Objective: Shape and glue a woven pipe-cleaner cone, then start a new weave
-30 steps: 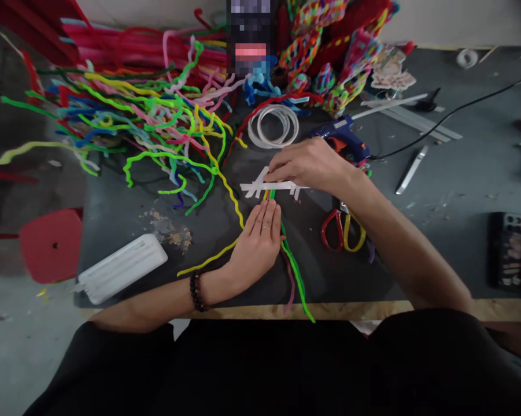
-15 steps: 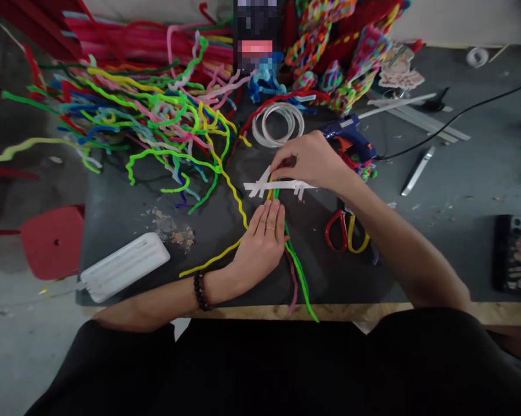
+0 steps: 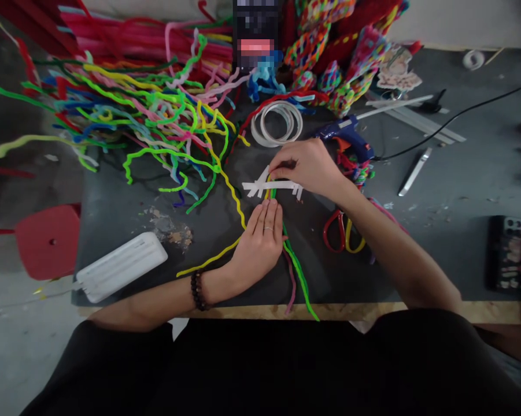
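My left hand [image 3: 260, 240] lies flat on the table with its fingers stretched out, pressing down several pipe cleaners. Below its palm emerge a green pipe cleaner [image 3: 301, 277] and a dull pink one [image 3: 291, 283]. A yellow pipe cleaner [image 3: 208, 258] runs out to the left from beneath it. My right hand [image 3: 307, 164] pinches thumb and forefinger at the upper ends of the yellow and green pipe cleaners, whose tips are partly hidden. White tape strips [image 3: 281, 185] cross these ends between my hands, some of them slanting.
Tangled pipe cleaners [image 3: 156, 115] heap at the back left. A blue glue gun [image 3: 351, 136], white tape rolls [image 3: 260, 124], red-and-yellow-handled scissors [image 3: 336, 234] and a box cutter [image 3: 415, 171] surround my right arm. A white power bank-like block [image 3: 121, 266] and a phone [image 3: 512, 254] lie near the edges.
Both hands stay almost in place, the left flat and the right pinching. The whole view has shifted slightly, and my right forearm has moved a little, uncovering more beside the scissors.
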`<state>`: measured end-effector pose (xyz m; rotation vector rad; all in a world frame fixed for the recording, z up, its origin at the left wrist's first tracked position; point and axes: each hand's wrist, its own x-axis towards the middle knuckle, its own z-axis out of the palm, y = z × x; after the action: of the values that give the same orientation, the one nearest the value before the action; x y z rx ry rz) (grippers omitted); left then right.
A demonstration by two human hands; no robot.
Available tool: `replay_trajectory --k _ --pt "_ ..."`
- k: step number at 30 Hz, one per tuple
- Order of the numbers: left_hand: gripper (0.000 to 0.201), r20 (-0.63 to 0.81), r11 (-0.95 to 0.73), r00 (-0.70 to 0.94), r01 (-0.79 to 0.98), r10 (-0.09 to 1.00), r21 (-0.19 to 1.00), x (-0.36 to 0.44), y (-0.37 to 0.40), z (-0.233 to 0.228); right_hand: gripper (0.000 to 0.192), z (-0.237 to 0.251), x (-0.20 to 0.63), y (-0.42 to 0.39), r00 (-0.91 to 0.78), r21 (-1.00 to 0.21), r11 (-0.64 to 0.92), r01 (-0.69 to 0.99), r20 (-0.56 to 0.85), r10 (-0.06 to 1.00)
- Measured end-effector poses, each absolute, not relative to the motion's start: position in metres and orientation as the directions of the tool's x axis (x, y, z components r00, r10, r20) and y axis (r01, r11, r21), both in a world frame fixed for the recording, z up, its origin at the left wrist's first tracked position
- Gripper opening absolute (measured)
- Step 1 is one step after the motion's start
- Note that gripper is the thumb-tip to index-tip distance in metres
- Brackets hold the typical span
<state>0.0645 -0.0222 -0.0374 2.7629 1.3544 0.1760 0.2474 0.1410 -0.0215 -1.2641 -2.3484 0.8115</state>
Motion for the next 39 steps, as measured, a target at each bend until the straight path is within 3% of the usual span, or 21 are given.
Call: replay_trajectory --k 9,14,17,20,23,26,30,35,39 --pt "0.067 0.088 -0.628 0.622 0.769 0.778 0.12 0.063 -0.02 -0.038 0.025 -0.014 0.243 0.124 -0.4 -0.617 0.342 0.709 0.048 0.915" --pt "0.063 0.115 -0.629 0.621 0.775 0.775 0.062 0.065 -0.021 -0.039 0.026 0.0 0.223 0.109 -0.374 -0.616 0.343 0.709 0.084 0.924" --pt "0.055 0.152 -0.637 0.627 0.771 0.764 0.023 0.065 -0.022 -0.04 0.032 0.008 0.197 0.102 -0.412 -0.557 0.338 0.758 -0.008 0.911" --pt "0.042 0.134 -0.635 0.626 0.772 0.769 0.035 0.065 -0.022 -0.041 0.055 0.011 0.167 0.095 -0.417 -0.44 0.316 0.841 -0.154 0.896" --pt "0.033 0.077 -0.637 0.632 0.765 0.771 0.097 0.064 -0.021 -0.039 0.043 0.015 0.149 0.09 -0.474 -0.374 0.371 0.85 -0.236 0.848" --pt "0.034 0.065 -0.645 0.641 0.758 0.764 0.103 0.064 -0.021 -0.037 0.028 0.023 0.152 0.093 -0.442 -0.436 0.317 0.842 -0.22 0.87" --pt "0.054 0.106 -0.63 0.624 0.776 0.774 0.035 0.064 -0.021 -0.037 0.047 0.038 0.184 0.105 -0.381 -0.551 0.253 0.795 -0.129 0.915" --pt "0.063 0.036 -0.596 0.596 0.798 0.802 0.082 0.065 -0.022 -0.037 0.041 0.061 0.229 0.094 -0.224 -0.395 0.195 0.898 -0.028 0.974" --pt "0.06 0.02 -0.597 0.598 0.798 0.801 0.08 0.065 -0.02 -0.03 0.033 0.082 0.252 0.065 0.021 -0.127 -0.005 0.992 0.124 0.992"
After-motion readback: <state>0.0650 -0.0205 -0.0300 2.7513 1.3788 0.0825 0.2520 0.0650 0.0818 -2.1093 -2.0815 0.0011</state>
